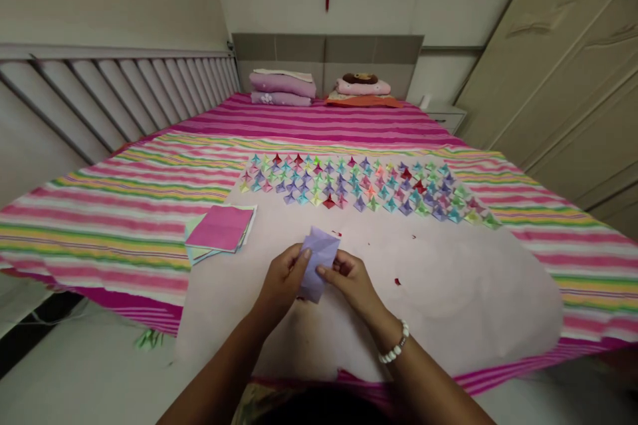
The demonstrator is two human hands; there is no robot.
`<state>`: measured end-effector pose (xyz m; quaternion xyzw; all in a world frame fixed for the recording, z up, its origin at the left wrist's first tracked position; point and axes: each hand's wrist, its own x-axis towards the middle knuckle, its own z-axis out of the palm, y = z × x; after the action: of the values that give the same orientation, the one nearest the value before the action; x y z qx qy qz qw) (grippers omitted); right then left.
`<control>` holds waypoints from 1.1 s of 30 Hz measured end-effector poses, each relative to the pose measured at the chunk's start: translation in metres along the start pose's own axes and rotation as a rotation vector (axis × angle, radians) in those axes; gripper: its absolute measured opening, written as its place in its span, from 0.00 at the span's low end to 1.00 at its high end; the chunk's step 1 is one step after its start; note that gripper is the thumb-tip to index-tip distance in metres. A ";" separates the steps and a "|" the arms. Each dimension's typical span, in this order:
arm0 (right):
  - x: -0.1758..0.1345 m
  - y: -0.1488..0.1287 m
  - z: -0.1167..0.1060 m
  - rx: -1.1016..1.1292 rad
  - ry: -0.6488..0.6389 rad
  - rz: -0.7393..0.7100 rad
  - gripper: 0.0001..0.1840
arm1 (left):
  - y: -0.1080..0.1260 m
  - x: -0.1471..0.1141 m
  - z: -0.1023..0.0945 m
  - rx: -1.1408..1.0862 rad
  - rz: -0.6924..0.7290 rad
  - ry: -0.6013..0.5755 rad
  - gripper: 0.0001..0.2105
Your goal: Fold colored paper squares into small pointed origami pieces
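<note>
Before you spreads the striped bedspread (124, 212), and on it the white sheet (448, 305), its far part lined with rows of folded-paper pieces (329, 202) in many colours. To your left, the stack of square paper (219, 228) lies partly over the sheet's edge, magenta uppermost. Your left hand (282, 277) and right hand (357, 281) pinch opposite sides of one lilac paper (323, 246), partly folded and held above the near part of the sheet. The step in hand appears to be shaping a fold; the next move probably calls for aligning the edges and pressing the crease. A small red scrap (397, 281) lies rightward. No brand, label or writing is legible.
</note>
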<state>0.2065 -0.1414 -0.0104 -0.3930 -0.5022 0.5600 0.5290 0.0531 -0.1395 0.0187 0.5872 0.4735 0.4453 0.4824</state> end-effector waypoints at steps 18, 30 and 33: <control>-0.012 -0.010 -0.029 0.159 0.125 0.164 0.13 | 0.003 -0.001 0.001 -0.186 -0.334 -0.351 0.09; -0.011 -0.008 -0.025 0.404 0.348 0.206 0.14 | -0.030 0.007 -0.001 -0.634 -0.216 0.051 0.27; -0.013 -0.010 -0.014 0.418 0.356 0.190 0.14 | -0.033 -0.003 0.018 -0.658 -0.248 -0.168 0.26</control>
<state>0.2235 -0.1526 -0.0040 -0.4125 -0.2361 0.6207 0.6235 0.0658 -0.1424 -0.0170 0.3732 0.3312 0.4623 0.7330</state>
